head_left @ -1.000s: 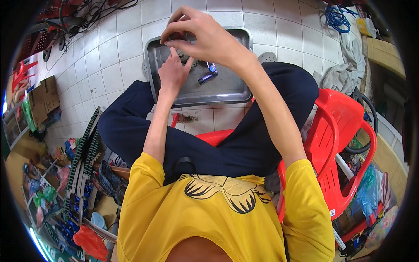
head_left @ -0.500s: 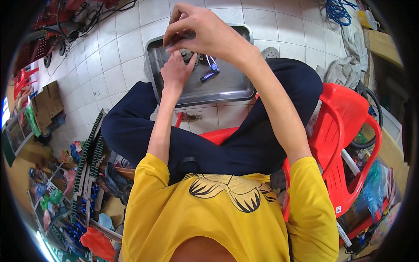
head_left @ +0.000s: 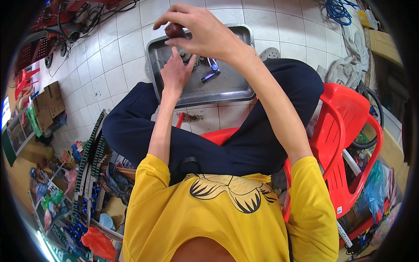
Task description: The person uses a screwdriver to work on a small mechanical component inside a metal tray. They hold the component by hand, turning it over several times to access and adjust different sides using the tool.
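In front of me a metal tray [head_left: 209, 101] holds a round grey metal part [head_left: 185, 56] with a flat plate beside it. My left hand [head_left: 173, 75] reaches into the tray, thumb and forefinger spread around the part and gripping it. Above it, my right hand [head_left: 201, 32] curls thumb and fingers around a dark red rounded handle [head_left: 175, 30]. Whatever lies below this handle is hidden, so its kind is unclear. To the right of the metal part rests a shiny blue-purple jointed tool [head_left: 211, 76], with a pale loop at its upper end.
A red plastic chair [head_left: 342, 113] stands at my right. Blue cable [head_left: 338, 12] and a grey cloth [head_left: 349, 65] lie at the upper right. Green-edged strips [head_left: 89, 161], a cardboard piece [head_left: 49, 105] and bagged clutter fill the left side. Red machinery [head_left: 48, 41] stands at the upper left.
My right hand's fingers have opened out and shifted slightly left, uncovering the dark red handle. My left hand stays at the metal part, its forefinger a little straighter.
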Available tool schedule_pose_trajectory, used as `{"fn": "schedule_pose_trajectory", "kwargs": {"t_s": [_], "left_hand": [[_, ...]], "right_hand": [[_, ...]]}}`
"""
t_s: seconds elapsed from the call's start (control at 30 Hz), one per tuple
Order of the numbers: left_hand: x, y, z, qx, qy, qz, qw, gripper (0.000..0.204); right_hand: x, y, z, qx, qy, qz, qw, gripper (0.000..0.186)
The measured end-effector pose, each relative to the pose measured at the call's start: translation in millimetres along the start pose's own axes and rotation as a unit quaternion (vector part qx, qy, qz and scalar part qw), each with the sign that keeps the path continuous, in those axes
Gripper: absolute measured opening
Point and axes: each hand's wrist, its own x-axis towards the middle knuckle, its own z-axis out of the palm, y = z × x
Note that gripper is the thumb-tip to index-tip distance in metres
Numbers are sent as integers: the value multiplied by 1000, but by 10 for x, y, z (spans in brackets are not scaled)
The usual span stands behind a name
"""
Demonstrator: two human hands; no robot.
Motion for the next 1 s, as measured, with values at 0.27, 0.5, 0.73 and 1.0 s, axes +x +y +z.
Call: {"fn": "schedule_pose_trajectory", "kwargs": {"t_s": [0.27, 0.5, 0.73, 1.0], "left_hand": [[2, -33, 41, -8, 10, 6, 1000, 96], [-11, -31, 49, -7, 14, 8, 1000, 94], [-12, -35, 33, -2, 11, -7, 1000, 89], [-27, -11, 9, -8, 28, -3, 1000, 91]], "right_hand": [[-32, -150, -127, -162, -60, 37, 984, 24], [-95, -132, -139, -157, -72, -16, 985, 27], [-25, -60, -54, -73, -81, 35, 993, 24], [-19, -75, -68, -115, -110, 42, 986, 30]]}}
